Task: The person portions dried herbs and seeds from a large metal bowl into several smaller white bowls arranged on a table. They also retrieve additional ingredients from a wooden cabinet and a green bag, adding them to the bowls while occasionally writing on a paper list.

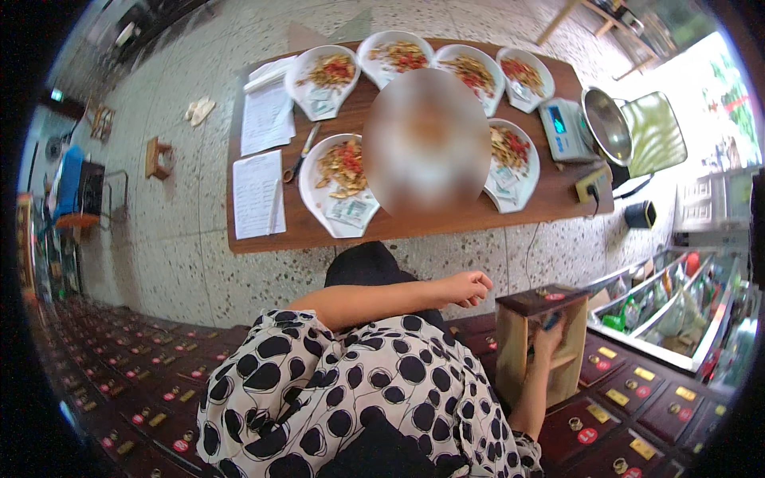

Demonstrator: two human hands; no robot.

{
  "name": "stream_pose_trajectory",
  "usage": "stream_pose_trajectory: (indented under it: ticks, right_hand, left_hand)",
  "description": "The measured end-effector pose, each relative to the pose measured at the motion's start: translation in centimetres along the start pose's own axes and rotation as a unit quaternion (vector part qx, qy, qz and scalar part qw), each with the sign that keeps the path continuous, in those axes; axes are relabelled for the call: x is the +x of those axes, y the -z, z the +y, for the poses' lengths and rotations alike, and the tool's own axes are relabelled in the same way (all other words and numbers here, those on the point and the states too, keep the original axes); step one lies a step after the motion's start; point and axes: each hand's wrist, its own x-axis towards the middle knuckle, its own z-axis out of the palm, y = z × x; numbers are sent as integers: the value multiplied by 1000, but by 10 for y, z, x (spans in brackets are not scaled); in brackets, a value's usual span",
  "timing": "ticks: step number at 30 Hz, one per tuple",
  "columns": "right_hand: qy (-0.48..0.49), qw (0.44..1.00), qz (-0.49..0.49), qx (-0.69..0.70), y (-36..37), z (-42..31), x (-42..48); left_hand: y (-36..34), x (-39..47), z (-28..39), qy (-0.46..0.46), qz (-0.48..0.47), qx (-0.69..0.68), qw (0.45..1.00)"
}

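My right hand (548,336) reaches into a pulled-out wooden drawer (507,340) of a dark red cabinet; its fingers are blurred by a small dark bluish thing, and its grip is unclear. My left hand (467,289) is held in the air just left of the drawer, fingers loosely curled, with nothing seen in it. Beyond my hands, white scoop-shaped trays (308,173) lie on a brown wooden table (263,242), holding dried slices, red pieces and small printed packets (349,212). A blurred round patch hides the middle of the table.
On the table are written sheets (257,194), scissors (299,156), a digital scale (562,134), a metal bowl (609,125) and a power socket block (593,184). Closed cabinet drawers (597,418) spread on both sides of me. A divided bin of bags (681,316) stands at right; a stool (159,158) is at left.
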Motion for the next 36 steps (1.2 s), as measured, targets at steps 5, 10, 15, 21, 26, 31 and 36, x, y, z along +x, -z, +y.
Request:
stream_pose_trajectory:
  ticks: [5, 10, 15, 21, 26, 31, 36]
  right_hand:
    - [-316, 909, 134, 235, 44, -20, -5]
    - [-167, 917, 299, 206, 75, -113, -32]
    - [27, 941, 248, 230, 70, -213, -51]
    - [212, 934, -30, 287, 13, -279, -64]
    - [122, 937, -120, 303, -62, -316, -48]
    - [-108, 829, -187, 515, -72, -341, -43]
    - [-173, 808, -176, 535, -65, -288, -45]
  left_hand:
    - [32, -26, 2, -56, 6, -45, 997]
    - [69, -61, 20, -135, 24, -64, 989]
    - [75, -72, 32, -262, -24, 23, 964]
    - [55, -110, 58, -465, 67, 222, 854]
    - [73, -114, 54, -440, 178, 288, 832]
    - [96, -113, 60, -443, 179, 280, 833]
    - [95, -116, 72, -486, 167, 196, 835]
